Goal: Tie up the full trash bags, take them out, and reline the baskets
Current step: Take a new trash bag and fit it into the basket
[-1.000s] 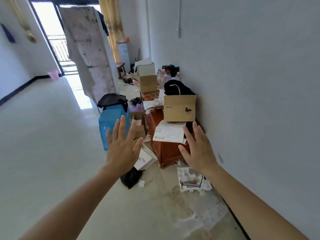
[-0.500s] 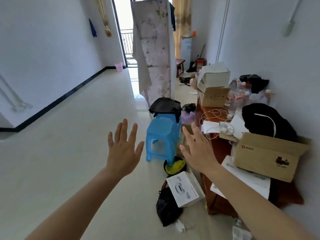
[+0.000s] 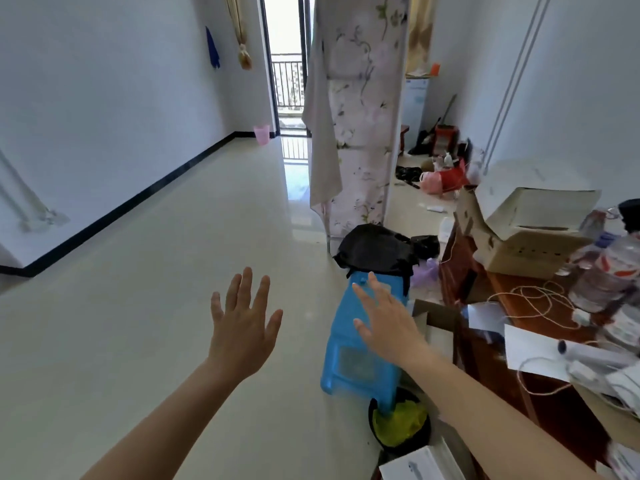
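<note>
My left hand (image 3: 242,323) is raised over the bare floor, fingers spread and holding nothing. My right hand (image 3: 384,320) is held out flat in front of a blue plastic stool (image 3: 360,362); it holds nothing. A black bag (image 3: 377,249) lies on the stool's far end. At the stool's near foot stands a small black basket (image 3: 426,434) with yellow-green trash (image 3: 398,424) inside. A pink trash basket (image 3: 261,134) stands far off by the balcony door. Another pink bag (image 3: 431,181) lies on the floor at the back right.
A brown table (image 3: 554,403) on the right carries cardboard boxes (image 3: 526,233), bottles, papers and cords. A floral cloth wardrobe (image 3: 356,112) stands ahead. A white box (image 3: 412,465) lies at the bottom edge. The tiled floor (image 3: 138,271) stretches left toward the balcony door.
The view has swung left and moved forward: the stool and black basket are closer, the cluttered table has slid to the right edge. Both hands stay raised and open.
</note>
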`<state>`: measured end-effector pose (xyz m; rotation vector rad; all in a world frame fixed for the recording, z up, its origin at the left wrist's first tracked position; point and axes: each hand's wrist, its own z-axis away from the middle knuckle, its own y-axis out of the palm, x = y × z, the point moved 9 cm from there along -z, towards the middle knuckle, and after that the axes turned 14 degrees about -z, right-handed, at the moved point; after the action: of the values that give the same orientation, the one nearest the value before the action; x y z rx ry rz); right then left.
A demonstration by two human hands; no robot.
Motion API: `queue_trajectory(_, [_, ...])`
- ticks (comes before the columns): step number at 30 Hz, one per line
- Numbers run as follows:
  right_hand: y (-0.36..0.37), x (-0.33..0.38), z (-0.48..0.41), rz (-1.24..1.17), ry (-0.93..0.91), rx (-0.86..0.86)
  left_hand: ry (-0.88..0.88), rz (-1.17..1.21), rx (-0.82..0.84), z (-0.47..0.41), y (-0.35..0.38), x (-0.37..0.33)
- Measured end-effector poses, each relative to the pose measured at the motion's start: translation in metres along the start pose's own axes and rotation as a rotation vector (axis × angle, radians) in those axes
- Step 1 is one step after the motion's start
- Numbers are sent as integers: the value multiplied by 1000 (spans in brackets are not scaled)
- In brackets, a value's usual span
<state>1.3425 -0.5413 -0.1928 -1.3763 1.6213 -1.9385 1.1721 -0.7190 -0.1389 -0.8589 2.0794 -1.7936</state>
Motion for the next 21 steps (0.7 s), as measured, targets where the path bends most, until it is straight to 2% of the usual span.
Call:
queue_trajectory(4, [-17, -41, -84, -76, 129, -77, 132, -38, -1, -124, 15, -10])
queue_trajectory(8, [-17, -104, -162, -99, 232, -124, 222, -7, 6, -241, 49, -52])
queue_trajectory(15, [16, -227, -313, -160, 426, -30, 382, -35, 152, -418, 149, -137])
queue_trajectory(21, [-5, -294, -416, -172, 565, 22, 505, -15, 208, -556, 182, -175])
